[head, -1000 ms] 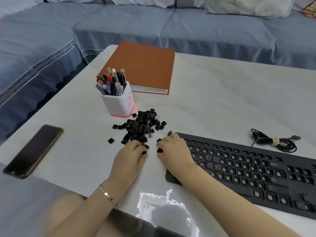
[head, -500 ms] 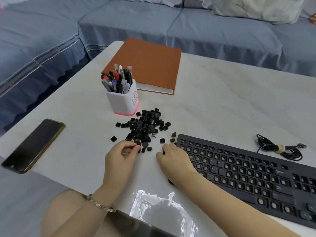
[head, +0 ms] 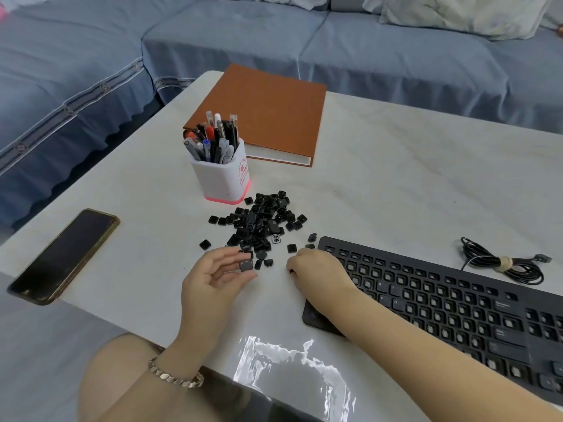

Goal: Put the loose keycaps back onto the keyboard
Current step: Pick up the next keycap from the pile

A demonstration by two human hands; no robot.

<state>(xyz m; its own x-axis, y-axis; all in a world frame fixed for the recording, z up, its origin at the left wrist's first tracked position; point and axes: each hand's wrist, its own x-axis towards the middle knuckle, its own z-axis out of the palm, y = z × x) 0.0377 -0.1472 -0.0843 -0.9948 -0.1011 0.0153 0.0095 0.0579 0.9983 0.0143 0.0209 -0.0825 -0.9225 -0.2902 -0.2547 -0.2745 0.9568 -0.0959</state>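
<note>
A heap of loose black keycaps (head: 262,220) lies on the white table, in front of the pen holder and left of the keyboard. The black keyboard (head: 457,303) runs from the middle to the right edge, with many bare key sockets. My left hand (head: 213,281) is raised just below the heap, palm turned up, pinching one black keycap (head: 246,265) between thumb and fingers. My right hand (head: 320,274) rests on the keyboard's near-left corner, fingers curled down to the table. A small dark spot shows under its fingertips, but I cannot make out what it is.
A white pen holder (head: 222,175) full of pens stands behind the heap, with an orange notebook (head: 268,114) beyond it. A phone (head: 64,257) lies at the left edge, a coiled cable (head: 502,264) behind the keyboard, and a clear plastic bag (head: 292,370) at the front edge. A blue sofa (head: 365,50) surrounds the table.
My left hand has taken a keycap from the heap's near edge and turned it up toward me. My right hand has shifted slightly right onto the keyboard's corner.
</note>
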